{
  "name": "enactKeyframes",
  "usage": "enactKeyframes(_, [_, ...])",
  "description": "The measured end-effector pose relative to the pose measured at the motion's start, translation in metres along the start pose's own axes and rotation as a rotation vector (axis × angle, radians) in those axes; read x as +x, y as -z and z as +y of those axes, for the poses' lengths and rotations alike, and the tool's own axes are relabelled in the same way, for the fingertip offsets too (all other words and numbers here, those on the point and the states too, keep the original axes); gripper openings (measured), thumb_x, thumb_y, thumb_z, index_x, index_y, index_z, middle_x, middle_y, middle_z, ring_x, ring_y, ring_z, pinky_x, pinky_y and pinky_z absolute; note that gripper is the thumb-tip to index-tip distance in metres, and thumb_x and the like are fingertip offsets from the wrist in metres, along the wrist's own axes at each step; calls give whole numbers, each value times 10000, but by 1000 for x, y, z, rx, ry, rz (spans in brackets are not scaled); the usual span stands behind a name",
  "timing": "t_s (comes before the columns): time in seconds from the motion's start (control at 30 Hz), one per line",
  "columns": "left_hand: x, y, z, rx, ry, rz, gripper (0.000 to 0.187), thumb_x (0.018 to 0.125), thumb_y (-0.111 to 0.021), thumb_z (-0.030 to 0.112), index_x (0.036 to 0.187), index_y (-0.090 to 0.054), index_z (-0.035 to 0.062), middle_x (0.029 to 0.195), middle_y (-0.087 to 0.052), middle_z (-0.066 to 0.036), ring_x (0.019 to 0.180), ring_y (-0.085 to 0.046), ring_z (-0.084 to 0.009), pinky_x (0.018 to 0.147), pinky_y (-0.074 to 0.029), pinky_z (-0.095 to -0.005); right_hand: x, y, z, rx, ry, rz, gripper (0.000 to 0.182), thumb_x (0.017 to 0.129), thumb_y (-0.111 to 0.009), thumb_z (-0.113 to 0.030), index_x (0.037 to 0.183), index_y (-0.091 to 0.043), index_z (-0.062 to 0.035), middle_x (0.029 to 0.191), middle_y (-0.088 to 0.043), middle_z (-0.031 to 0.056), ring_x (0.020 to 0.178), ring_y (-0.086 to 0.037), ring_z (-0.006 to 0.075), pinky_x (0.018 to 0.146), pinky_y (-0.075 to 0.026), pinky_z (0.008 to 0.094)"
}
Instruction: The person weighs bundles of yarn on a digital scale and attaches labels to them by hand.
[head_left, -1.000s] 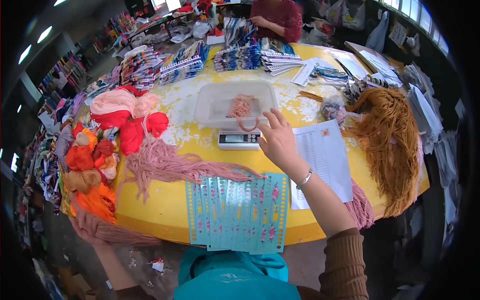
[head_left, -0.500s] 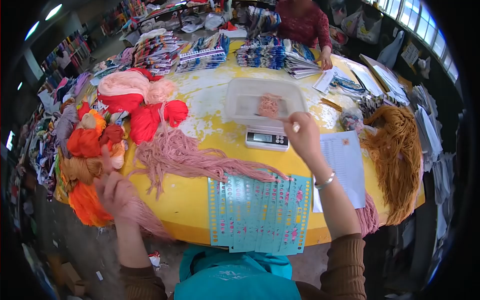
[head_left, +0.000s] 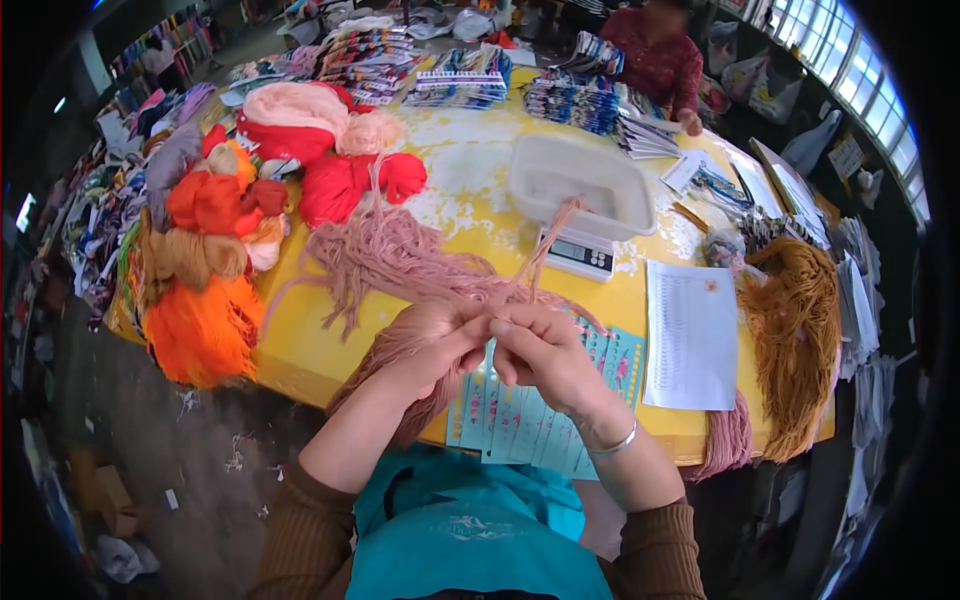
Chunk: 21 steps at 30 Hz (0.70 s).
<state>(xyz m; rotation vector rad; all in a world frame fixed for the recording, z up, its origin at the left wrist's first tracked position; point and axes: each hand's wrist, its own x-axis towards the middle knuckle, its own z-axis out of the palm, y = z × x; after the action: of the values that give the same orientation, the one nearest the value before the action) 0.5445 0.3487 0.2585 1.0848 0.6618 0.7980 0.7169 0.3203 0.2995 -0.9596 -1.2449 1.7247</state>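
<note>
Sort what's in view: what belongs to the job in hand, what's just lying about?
Likely in the job:
pink skein at left hand
pink strands in right hand, reaching the tub
scale

Likely just lying about:
orange yarn
red yarn
mustard yarn

Can't tell: teal cards, printed sheet.

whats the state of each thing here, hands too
left hand, closed on pink yarn
right hand, pinching the yarn
pink yarn, strands stretched toward tub
tub, lidless, upright
scale, under tub, reading illegible
teal cards, overlapping, partly covered
printed sheet, face up
mustard yarn, loosely piled
</note>
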Motion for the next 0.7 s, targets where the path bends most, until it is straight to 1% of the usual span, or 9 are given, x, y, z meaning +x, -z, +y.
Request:
enactKeyframes(0.03, [0, 1, -2, -126, -35, -35, 190, 941, -564, 207, 1067, -648, 93, 709, -518, 48, 600, -469, -31, 496, -337, -181, -3, 3, 8, 60, -25, 18, 227, 989, -501, -194, 1011, -648, -23, 667, -608, 41, 499, -465, 58, 470, -347, 195])
enactKeyframes(0.1, [-5, 2, -3, -90, -28, -5, 204, 942, -558, 194, 1067, -646, 60, 730, -535, 43, 614, -469, -34, 506, -340, -176, -8, 0, 19, 125, -12, 75, 225, 984, -499, -179, 993, -648, -12, 696, -630, 54, 519, -497, 74, 484, -384, 204])
enactKeyframes(0.2, [-8, 5, -9, -214, 8, -6, 226, 940, -560, 192, 1050, -645, 14, 732, -550, 27, 611, -469, -42, 504, -344, -184, -11, 2, 30, 170, 1, 139, 222, 976, -496, -156, 967, -649, 5, 749, -664, 78, 561, -554, 103, 516, -446, 224])
enactKeyframes(0.23, [-9, 3, -10, -163, -58, 9, 235, 936, -565, 199, 1025, -645, -3, 734, -557, 19, 619, -471, -42, 513, -350, -189, -11, 3, 33, 147, 0, 143, 222, 972, -494, -147, 959, -649, 12, 773, -675, 89, 583, -579, 116, 534, -472, 235])
enactKeyframes(0.33, [-12, -10, -5, -134, -132, 14, 244, 931, -570, 212, 984, -646, -13, 736, -571, 8, 633, -470, -42, 537, -361, -196, -9, 0, 42, 151, 0, 164, 228, 980, -493, -155, 972, -667, -9, 778, -676, 57, 579, -559, 86, 530, -439, 217])
enactKeyframes(0.4, [-12, -8, -8, -156, -140, 4, 242, 930, -571, 218, 969, -648, -8, 736, -577, 4, 640, -468, -41, 550, -365, -199, -8, -1, 47, 137, 5, 179, 223, 969, -489, -145, 963, -658, 1, 779, -677, 77, 580, -571, 104, 531, -455, 225])
enactKeyframes(0.47, [-8, 3, -22, -116, -131, 11, 142, 917, -591, 154, 972, -640, 32, 846, -598, -9, 681, -466, -48, 600, -392, -207, -6, -3, 49, 124, 15, 200, 218, 957, -485, -134, 955, -648, 12, 779, -678, 97, 582, -583, 121, 531, -471, 234])
enactKeyframes(0.53, [-9, 0, -24, -137, -125, 68, 141, 915, -597, 155, 969, -646, 34, 851, -610, -8, 678, -469, -41, 597, -392, -203, -4, -5, 51, 214, 31, 249, 224, 953, -480, -113, 961, -662, 18, 773, -679, 89, 555, -540, 84, 503, -410, 215])
enactKeyframes(0.7, [-5, 2, -31, -187, -74, 185, 141, 906, -618, 163, 959, -667, 41, 846, -642, -6, 646, -467, -23, 578, -382, -182, -3, -1, 58, 288, 43, 290, 231, 945, -481, -109, 973, -662, 31, 728, -658, 88, 492, -427, 61, 451, -307, 206])
